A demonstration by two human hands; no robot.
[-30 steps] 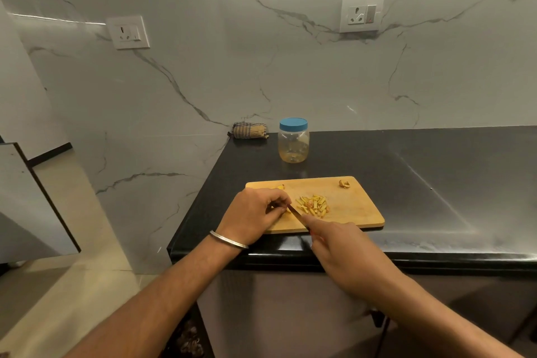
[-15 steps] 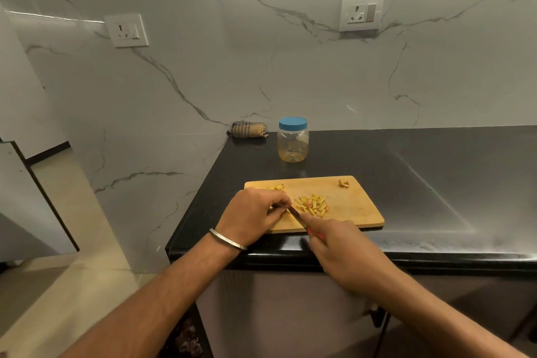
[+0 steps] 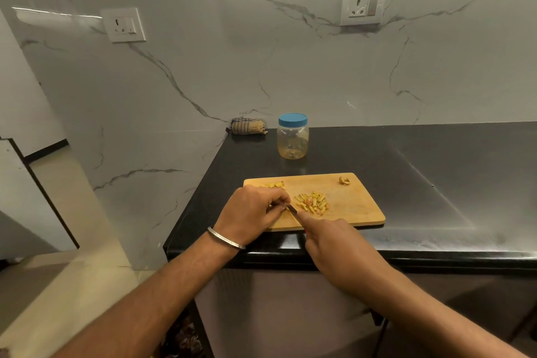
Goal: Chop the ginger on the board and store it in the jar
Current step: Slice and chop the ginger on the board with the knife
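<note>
Left hand (image 3: 252, 213) curled, pinning a ginger piece (mostly hidden) at the board (image 3: 353, 206) near-left corner. Right hand (image 3: 334, 244) grips the knife (image 3: 293, 209), blade at the left fingertips. Cut ginger strips (image 3: 312, 202) at board centre: light, stiff, probably damp, so scoop rather than pinch. Jar (image 3: 292, 136) behind board, lid on.

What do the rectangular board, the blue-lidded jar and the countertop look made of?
Rectangular board: pale matte wood or bamboo, going by its tan colour. Blue-lidded jar: clear, likely plastic; the wall shows through. Countertop: polished black stone, perhaps granite, with glossy reflections.
</note>
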